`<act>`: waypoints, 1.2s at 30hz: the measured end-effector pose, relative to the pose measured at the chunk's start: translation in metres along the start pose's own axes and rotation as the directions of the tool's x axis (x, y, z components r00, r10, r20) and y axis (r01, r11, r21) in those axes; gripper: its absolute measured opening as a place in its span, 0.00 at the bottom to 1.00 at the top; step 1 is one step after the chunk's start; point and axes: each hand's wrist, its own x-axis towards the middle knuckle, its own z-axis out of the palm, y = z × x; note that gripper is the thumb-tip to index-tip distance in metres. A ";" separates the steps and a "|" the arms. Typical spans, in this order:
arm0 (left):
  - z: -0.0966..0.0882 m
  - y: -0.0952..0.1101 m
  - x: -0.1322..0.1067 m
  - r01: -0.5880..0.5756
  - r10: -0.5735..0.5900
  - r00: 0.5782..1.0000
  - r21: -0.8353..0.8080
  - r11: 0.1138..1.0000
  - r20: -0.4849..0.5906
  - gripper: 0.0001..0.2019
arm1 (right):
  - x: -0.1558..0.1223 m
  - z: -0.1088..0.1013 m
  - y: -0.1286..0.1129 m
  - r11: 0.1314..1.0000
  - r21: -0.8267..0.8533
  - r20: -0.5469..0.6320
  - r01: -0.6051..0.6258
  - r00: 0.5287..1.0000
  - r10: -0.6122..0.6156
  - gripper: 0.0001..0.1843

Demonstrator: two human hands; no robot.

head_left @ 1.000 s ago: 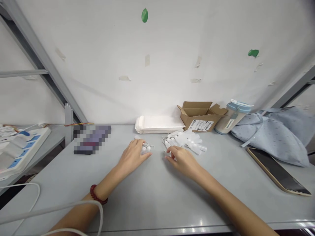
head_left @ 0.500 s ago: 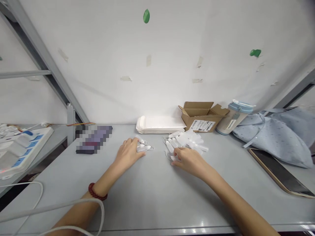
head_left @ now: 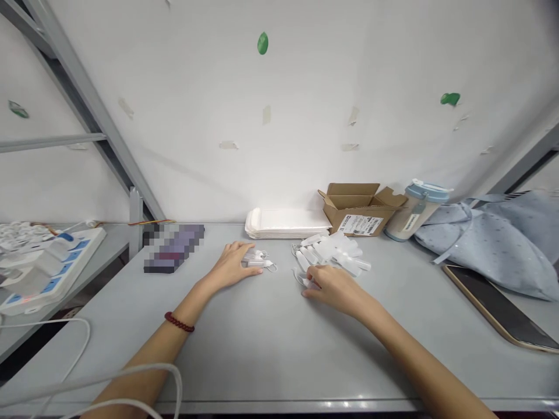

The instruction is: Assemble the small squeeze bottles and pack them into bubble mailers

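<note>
My left hand (head_left: 233, 265) rests on the table with thumb and fingers apart around a few small clear plastic tubes (head_left: 255, 263), which have white tips and thin loop cords. It touches or nearly touches them. On the right, my right hand (head_left: 334, 285) pinches another small white-tipped tube (head_left: 308, 283), its cord curling out to the left; most of this tube is hidden by the fingers. Just behind that hand lies a loose pile of similar translucent tubes (head_left: 336, 249).
Behind the pile stand a stack of white padded envelopes (head_left: 288, 223), an open cardboard box (head_left: 360, 212) and a blue-lidded cup (head_left: 413, 212). A blue cloth bag (head_left: 498, 244) and a phone (head_left: 493, 305) lie to the right. White cables (head_left: 131, 372) cross the near left, beside a power strip (head_left: 65, 267).
The view has tilted slightly. My left hand has shifted a little right and its thumb and fingers appear more spread around the tubes. My right hand stays almost in place, still pinching.
</note>
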 end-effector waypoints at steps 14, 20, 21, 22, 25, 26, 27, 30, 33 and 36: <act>-0.001 0.002 -0.001 -0.002 0.002 0.999 -0.019 1.000 -0.042 0.37 | 0.000 0.005 -0.004 0.998 0.011 -0.042 0.054 0.998 -0.053 0.06; -0.013 0.005 -0.009 0.071 -0.071 0.997 -0.013 0.997 0.027 0.40 | 0.001 0.006 -0.001 0.998 0.019 -0.065 0.057 0.996 -0.056 0.07; -0.013 0.005 -0.009 0.078 -0.077 0.997 -0.021 0.997 0.032 0.40 | 0.001 0.006 -0.001 0.998 0.014 -0.062 0.058 0.996 -0.057 0.07; -0.012 0.006 -0.009 0.078 -0.077 0.996 -0.029 0.997 0.035 0.40 | 0.001 0.006 -0.001 0.998 0.008 -0.057 0.057 0.997 -0.056 0.08; -0.006 0.007 -0.008 0.055 -0.055 0.998 -0.037 0.998 0.020 0.39 | 0.000 0.005 -0.001 0.999 -0.013 -0.034 0.049 0.998 -0.049 0.08; -0.003 0.009 -0.008 0.049 -0.049 0.999 -0.033 0.998 0.007 0.38 | 0.000 0.005 -0.002 0.999 -0.016 -0.031 0.047 0.998 -0.048 0.08; 0.000 0.010 -0.008 0.049 -0.050 0.999 -0.029 0.998 -0.010 0.36 | 0.000 0.004 -0.002 0.999 -0.015 -0.031 0.047 0.998 -0.048 0.08; 0.008 0.016 -0.009 0.059 -0.059 0.996 -0.010 0.998 -0.062 0.30 | 0.000 0.003 -0.001 0.999 -0.005 -0.045 0.052 0.998 -0.052 0.08; 0.014 0.021 -0.009 0.050 -0.050 0.994 -0.005 0.999 -0.098 0.26 | 0.001 0.003 0.000 0.999 0.000 -0.058 0.048 0.997 -0.048 0.08; 0.018 0.021 -0.008 0.032 -0.033 0.990 -0.009 0.999 -0.134 0.23 | 0.002 0.003 0.001 0.999 0.008 -0.083 0.051 0.995 -0.050 0.09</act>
